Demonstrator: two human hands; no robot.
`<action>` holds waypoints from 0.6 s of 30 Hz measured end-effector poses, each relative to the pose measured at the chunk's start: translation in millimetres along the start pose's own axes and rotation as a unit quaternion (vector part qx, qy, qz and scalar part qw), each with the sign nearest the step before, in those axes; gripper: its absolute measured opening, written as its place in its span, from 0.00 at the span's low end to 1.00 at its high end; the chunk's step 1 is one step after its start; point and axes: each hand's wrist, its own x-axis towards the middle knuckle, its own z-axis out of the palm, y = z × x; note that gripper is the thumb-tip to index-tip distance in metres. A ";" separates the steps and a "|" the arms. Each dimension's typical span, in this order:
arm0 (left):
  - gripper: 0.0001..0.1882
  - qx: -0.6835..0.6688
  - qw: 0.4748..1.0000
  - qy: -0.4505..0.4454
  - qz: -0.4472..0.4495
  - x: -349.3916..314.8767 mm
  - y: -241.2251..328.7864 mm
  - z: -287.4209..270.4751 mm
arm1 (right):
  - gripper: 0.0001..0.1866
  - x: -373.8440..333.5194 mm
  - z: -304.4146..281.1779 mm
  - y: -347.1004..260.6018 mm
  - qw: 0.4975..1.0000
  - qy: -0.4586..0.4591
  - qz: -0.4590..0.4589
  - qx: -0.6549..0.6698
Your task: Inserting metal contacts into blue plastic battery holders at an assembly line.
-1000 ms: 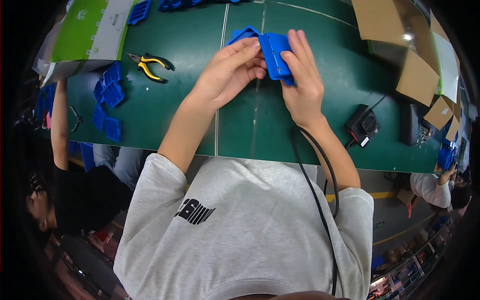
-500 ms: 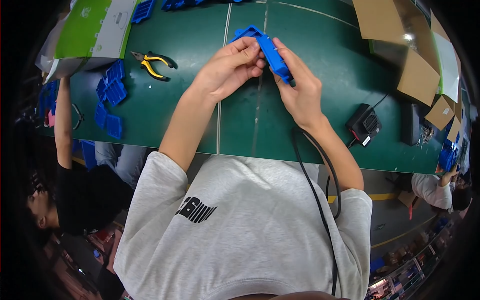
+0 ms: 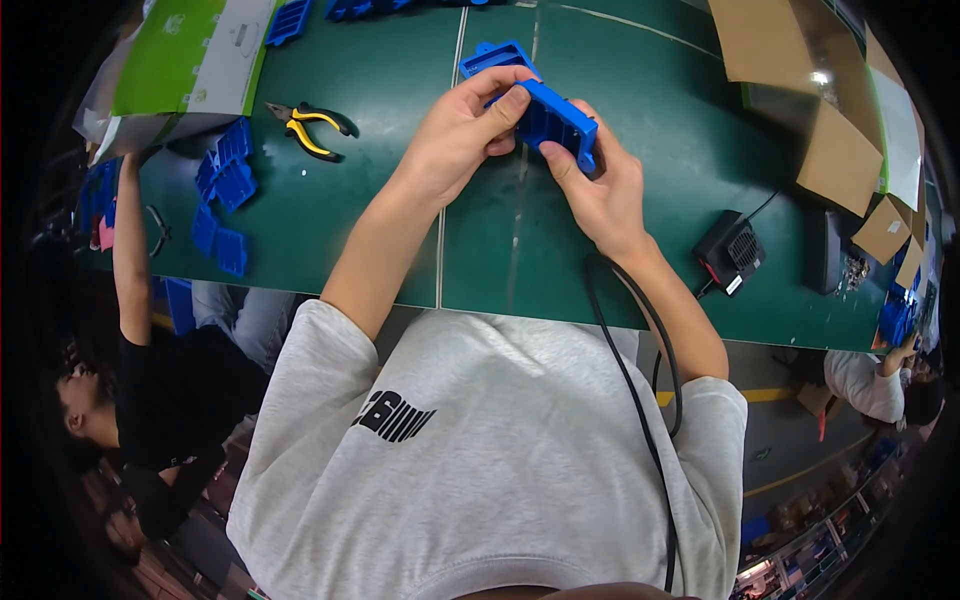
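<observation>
Both hands are closed on a blue plastic case [image 3: 556, 120], tilted over the table so its open, ribbed inside shows. My left hand [image 3: 468, 128] pinches its left end between thumb and fingers. On the other end, my right hand [image 3: 606, 186] has its thumb at the near edge and its fingers behind. Just beyond my left fingers lies a second blue plastic piece [image 3: 497, 58], partly hidden by the hand. Whether it touches the held case, I cannot tell.
Pliers with yellow-black handles [image 3: 312, 130] and several blue plastic parts [image 3: 222, 190] lie left, near a green-white box [image 3: 185, 65]. A black fan-like device [image 3: 732, 250] with a cable and open cardboard boxes [image 3: 840, 150] stand right. A co-worker's arm [image 3: 131, 240] reaches in from the left.
The blue case has turned so its hollow inside faces me. My right thumb has come onto its near edge, and both hands have shifted slightly.
</observation>
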 end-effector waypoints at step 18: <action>0.09 0.507 0.589 0.585 0.232 -152.6 48.5 -166.7 | 0.27 8.7 5.2 -2.9 0.916 -0.055 0.157 0.366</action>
